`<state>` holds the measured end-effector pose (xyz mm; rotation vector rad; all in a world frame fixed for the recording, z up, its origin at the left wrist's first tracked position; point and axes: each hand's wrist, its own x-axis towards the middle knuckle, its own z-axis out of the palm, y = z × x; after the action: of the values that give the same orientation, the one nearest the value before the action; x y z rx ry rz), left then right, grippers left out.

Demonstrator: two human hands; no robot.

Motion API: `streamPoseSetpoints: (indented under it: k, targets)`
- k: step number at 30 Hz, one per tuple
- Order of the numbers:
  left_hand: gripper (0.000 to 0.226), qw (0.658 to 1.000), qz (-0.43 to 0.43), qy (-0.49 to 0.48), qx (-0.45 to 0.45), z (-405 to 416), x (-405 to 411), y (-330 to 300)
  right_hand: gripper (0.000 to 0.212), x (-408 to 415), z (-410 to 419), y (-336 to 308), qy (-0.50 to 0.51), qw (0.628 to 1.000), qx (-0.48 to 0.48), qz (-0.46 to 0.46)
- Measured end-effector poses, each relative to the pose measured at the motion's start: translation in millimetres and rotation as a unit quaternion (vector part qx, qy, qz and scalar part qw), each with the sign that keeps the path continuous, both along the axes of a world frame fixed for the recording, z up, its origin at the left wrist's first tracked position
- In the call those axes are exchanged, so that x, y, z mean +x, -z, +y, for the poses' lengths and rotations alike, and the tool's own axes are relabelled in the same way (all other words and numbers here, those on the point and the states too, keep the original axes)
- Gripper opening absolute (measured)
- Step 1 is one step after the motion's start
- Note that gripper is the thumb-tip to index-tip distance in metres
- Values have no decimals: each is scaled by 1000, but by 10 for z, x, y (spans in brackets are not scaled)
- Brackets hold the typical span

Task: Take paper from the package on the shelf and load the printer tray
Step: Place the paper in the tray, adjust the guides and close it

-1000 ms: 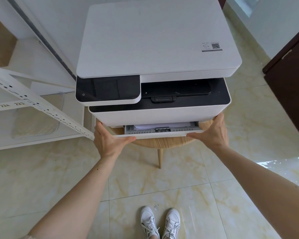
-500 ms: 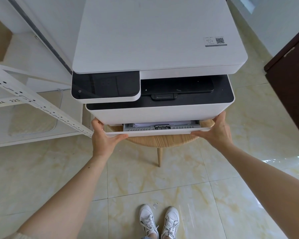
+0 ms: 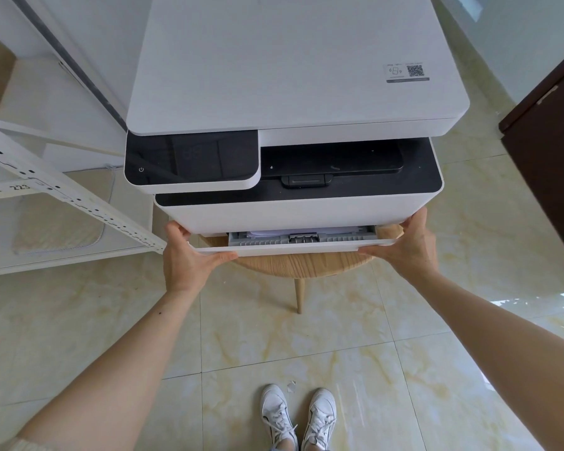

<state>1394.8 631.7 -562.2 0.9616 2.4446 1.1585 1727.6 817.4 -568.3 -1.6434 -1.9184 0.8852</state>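
White lace-up sneakers [image 3: 298, 418], bare forearms.

paper [image 3: 306, 230]: mostly hidden in tray [image 3: 293, 247] | shelf [image 3: 62, 193]: cut off left

The white printer [image 3: 293, 76] stands upright in the middle of the scene, its flat lid shut, with a black control panel [image 3: 192, 161] at its near left. At its base the paper tray [image 3: 293, 246] projects slightly toward the near side, level, and a white paper stack [image 3: 303, 231] lies flat inside behind grey guides.
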Motion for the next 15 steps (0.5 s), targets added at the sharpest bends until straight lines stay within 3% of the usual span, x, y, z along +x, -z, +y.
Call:
streamPoseSetpoints:
  k: [6, 15]
  targets:
    - [89, 998, 29, -53, -21, 89, 28, -38, 117, -98, 21, -26, 42, 999, 4, 22]
    - [99, 992, 50, -105, -54, 189, 17, -54, 117, -176, 22, -55, 86, 996, 20, 26]
